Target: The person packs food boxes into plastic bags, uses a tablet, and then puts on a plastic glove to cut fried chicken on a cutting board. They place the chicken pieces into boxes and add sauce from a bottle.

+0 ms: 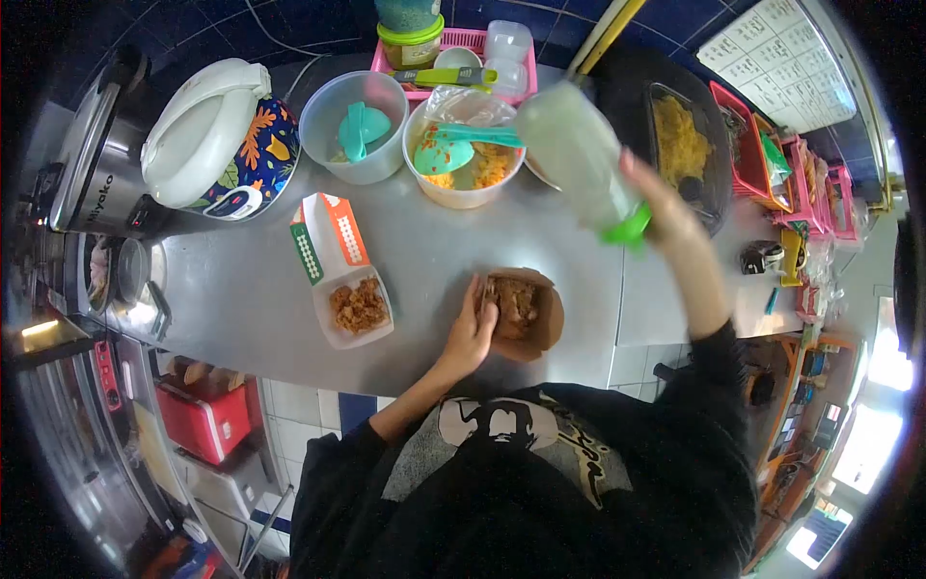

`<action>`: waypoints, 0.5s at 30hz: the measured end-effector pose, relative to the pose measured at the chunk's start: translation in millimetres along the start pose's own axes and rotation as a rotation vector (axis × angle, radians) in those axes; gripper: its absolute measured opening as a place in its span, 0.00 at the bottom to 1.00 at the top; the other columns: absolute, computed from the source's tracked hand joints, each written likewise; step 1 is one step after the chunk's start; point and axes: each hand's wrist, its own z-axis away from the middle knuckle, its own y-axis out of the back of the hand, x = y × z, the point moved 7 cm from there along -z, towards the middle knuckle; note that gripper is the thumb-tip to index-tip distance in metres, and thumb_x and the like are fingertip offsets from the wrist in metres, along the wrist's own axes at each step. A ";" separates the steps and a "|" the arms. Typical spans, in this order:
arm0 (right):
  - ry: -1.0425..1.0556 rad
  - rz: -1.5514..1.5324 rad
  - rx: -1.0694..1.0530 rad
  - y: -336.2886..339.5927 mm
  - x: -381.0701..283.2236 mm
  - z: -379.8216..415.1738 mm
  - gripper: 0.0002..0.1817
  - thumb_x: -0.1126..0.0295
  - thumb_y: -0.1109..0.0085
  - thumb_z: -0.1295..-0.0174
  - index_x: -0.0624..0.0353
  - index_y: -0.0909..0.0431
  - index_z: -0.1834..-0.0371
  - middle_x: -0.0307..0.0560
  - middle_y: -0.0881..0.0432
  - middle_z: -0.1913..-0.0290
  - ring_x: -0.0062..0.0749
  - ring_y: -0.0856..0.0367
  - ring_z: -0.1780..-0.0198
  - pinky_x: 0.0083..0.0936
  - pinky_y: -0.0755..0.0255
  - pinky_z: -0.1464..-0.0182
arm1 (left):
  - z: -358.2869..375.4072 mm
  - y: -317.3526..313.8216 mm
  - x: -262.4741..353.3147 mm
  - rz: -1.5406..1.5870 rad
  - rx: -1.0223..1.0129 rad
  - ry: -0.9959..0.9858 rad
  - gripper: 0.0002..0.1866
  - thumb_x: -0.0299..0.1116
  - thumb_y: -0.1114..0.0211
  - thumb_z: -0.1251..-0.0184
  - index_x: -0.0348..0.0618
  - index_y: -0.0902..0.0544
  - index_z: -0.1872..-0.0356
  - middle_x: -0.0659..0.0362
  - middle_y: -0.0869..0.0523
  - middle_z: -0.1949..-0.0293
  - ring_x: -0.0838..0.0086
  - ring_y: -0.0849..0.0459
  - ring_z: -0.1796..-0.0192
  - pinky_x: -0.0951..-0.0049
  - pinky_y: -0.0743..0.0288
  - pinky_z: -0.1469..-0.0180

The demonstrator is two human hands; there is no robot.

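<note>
My left hand (470,333) is wrapped round the left side of a brown paper box (547,318), which stands open near the counter's front edge with brown food (517,307) in it. Up to the right, my right hand (661,200) grips a pale translucent bottle (577,154) with a green cap; the bottle is tilted, cap end toward the lower right, and slightly blurred. Left of the brown box lies an open white, orange and green carton (333,232) holding crispy brown pieces (360,307).
Behind are a clear tub (321,130) with a teal scoop, a bowl (453,197) with orange food and teal utensils, and a pink basket (528,68). A rice cooker (246,159) stands left. A dark tray (719,169) with yellow food and red baskets (748,159) are right.
</note>
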 end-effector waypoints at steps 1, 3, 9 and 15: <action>0.070 -0.098 -0.033 -6.0 32.9 12.9 0.44 0.39 0.46 0.45 0.63 0.41 0.36 0.55 0.25 0.47 0.46 0.23 0.48 0.41 0.27 0.48 | -1.3 1.2 1.7 -0.056 0.044 -0.040 0.37 0.49 0.54 0.30 0.33 0.56 0.31 0.40 0.42 0.34 0.55 0.42 0.31 0.65 0.47 0.32; 0.150 -0.320 0.064 -19.4 87.5 28.7 0.43 0.45 0.39 0.47 0.66 0.41 0.37 0.55 0.26 0.47 0.47 0.23 0.48 0.41 0.31 0.43 | 1.4 -1.7 15.7 -0.183 0.155 -0.143 0.30 0.46 0.64 0.25 0.35 0.48 0.32 0.46 0.40 0.33 0.60 0.41 0.31 0.69 0.49 0.32; 0.531 -0.179 0.241 -43.8 73.8 83.5 0.37 0.75 0.28 0.58 0.67 0.36 0.43 0.50 0.26 0.47 0.33 0.26 0.46 0.32 0.32 0.43 | 16.3 -10.3 39.6 -0.078 0.197 -0.181 0.28 0.47 0.67 0.26 0.40 0.43 0.32 0.48 0.38 0.34 0.60 0.38 0.33 0.68 0.47 0.32; 0.690 0.202 0.344 -54.7 78.0 113.1 0.34 0.77 0.28 0.58 0.68 0.33 0.45 0.51 0.28 0.44 0.33 0.29 0.44 0.32 0.34 0.41 | 20.5 -24.7 34.8 -0.145 0.199 -0.204 0.24 0.41 0.66 0.25 0.41 0.41 0.33 0.49 0.35 0.35 0.60 0.37 0.33 0.67 0.45 0.33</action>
